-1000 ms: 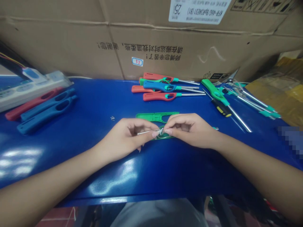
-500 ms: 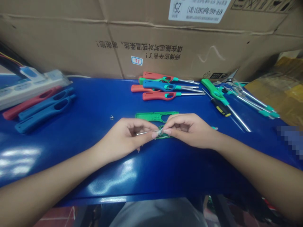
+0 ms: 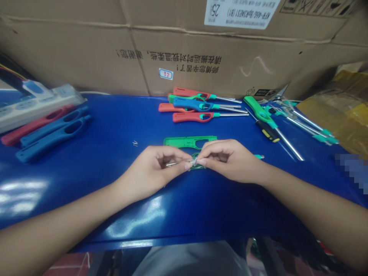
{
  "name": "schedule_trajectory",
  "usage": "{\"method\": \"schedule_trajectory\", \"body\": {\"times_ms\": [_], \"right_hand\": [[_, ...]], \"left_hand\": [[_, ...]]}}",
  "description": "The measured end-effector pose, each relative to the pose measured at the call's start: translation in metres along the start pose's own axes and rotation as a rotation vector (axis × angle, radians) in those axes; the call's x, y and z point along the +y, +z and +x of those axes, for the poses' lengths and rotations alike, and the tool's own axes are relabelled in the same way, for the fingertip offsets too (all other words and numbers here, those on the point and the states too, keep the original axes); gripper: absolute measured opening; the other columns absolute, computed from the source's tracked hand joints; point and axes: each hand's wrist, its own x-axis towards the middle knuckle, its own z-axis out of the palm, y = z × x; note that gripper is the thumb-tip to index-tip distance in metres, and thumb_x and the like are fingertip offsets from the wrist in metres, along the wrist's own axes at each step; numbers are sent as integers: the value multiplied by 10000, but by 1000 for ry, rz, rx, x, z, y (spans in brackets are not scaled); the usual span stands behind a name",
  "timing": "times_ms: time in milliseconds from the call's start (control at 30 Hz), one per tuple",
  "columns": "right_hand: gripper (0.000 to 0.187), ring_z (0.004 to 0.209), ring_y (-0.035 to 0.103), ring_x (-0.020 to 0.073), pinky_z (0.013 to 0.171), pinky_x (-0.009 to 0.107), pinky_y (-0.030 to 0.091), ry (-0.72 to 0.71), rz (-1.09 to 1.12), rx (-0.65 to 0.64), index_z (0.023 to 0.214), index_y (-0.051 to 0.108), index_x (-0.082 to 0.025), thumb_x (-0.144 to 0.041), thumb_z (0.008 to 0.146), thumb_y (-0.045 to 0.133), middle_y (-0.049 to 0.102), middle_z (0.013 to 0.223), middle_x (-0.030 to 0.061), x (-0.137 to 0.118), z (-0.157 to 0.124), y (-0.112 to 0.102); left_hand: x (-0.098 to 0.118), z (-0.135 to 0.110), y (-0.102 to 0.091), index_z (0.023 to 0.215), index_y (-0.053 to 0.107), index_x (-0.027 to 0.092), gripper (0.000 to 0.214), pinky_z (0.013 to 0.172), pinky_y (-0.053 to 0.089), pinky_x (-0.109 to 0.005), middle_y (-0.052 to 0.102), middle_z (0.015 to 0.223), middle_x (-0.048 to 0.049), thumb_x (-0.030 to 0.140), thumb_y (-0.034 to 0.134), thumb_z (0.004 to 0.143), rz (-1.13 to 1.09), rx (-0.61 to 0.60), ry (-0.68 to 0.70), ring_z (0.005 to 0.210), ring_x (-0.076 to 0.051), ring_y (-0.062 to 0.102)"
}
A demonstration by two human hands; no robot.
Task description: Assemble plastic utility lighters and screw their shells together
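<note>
The left hand (image 3: 155, 168) and right hand (image 3: 231, 161) pinched a small pale part (image 3: 194, 162) between them; a green half-shell (image 3: 179, 142) lay just beyond, on the bench (image 3: 120, 126).

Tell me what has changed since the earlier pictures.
Very little: the left hand's lower fingertips, visible earlier, are now nearly hidden. Both it and the right hand still pinch the pale piece. The green shell, lighters and screwdriver stayed put.
</note>
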Motion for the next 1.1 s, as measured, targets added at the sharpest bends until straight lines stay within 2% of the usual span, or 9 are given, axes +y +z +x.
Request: {"method": "schedule_trajectory", "body": {"times_ms": [267,567,867,1100], "right_hand": [[145,753,631,147,671,280,505,11,34,11,870,735,-171,-300,910,681,699,854,47,0,1,1],[160,662,567,114,609,249,469,60,138,74,815,689,-177,-318,849,757,644,756,4,1,1,-1],[217,706,617,133,653,265,515,56,158,99,820,714,-175,-381,832,783,690,784,25,3,1,3],[239,705,617,132,641,265,505,11,140,113,807,745,-177,-409,829,799,693,797,31,3,2,3]], "left_hand": [[-2,0,2,982,792,166,181,430,377,-130,741,741,0,300,773,862,-19,9,16,515,-48,488],[1,1,-3,998,806,165,269,454,435,-138,749,741,-11,374,811,829,-20,2,-25,528,-62,520],[-1,-1,3,950,825,186,212,429,383,-125,742,717,9,374,746,894,12,21,43,503,-47,459],[-3,-2,5,933,834,197,159,457,404,-124,780,794,-2,315,733,903,8,29,99,550,-59,500]]}}
